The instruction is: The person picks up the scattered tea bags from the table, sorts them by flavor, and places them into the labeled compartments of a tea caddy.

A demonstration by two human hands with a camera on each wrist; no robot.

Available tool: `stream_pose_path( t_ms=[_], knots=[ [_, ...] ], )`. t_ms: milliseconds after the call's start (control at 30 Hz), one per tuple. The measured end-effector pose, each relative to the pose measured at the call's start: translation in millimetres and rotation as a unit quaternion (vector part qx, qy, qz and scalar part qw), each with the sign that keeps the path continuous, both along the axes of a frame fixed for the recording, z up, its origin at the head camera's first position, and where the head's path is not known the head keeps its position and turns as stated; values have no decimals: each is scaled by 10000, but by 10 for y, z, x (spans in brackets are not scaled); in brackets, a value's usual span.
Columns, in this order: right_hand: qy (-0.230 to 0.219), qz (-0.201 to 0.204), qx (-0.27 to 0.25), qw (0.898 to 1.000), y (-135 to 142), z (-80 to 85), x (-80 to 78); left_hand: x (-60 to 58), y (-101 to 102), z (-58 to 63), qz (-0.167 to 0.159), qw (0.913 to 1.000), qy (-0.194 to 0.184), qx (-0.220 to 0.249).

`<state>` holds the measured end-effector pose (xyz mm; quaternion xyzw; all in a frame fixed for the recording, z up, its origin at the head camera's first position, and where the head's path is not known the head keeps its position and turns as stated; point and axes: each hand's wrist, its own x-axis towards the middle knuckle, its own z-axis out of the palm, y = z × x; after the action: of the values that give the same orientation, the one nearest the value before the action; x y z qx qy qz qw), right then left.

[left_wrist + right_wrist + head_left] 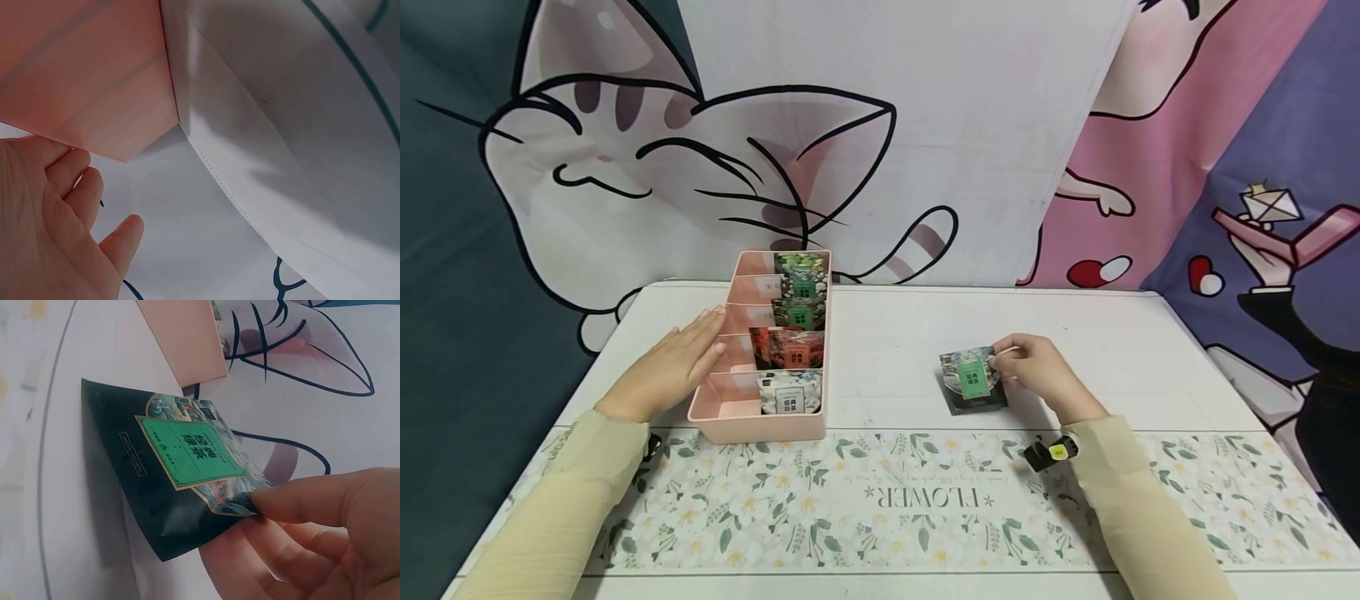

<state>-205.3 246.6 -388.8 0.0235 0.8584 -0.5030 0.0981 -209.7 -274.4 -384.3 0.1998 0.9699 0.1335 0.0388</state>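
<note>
My right hand point(1043, 372) pinches a dark tea packet point(973, 380) with a green label by its edge, thumb on top, over the right half of the table. In the right wrist view that packet point(194, 453) is tilted, its printed front showing. At the left stands a pink compartment box point(775, 430) with tea packets in it. My left hand point(664, 368) lies with fairly straight fingers against the box's left side, touching its rim. The left wrist view shows the fingertips at the edge of the box wall point(87, 75).
Inside the box, green packets point(801, 313) stand at the back, a red packet point(796, 348) in front of them and a white packet point(790, 393) nearest. A flowered strip point(925, 533) runs along the table's front. A cartoon-printed cloth point(985, 150) hangs behind.
</note>
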Motion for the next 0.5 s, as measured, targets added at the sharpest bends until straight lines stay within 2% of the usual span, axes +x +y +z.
stream_pose_path(
  t_ms=[500],
  knots=[
    [268, -456, -905, 9945, -335, 66, -230, 4, 6, 4, -15, 10000, 16, -30]
  ],
)
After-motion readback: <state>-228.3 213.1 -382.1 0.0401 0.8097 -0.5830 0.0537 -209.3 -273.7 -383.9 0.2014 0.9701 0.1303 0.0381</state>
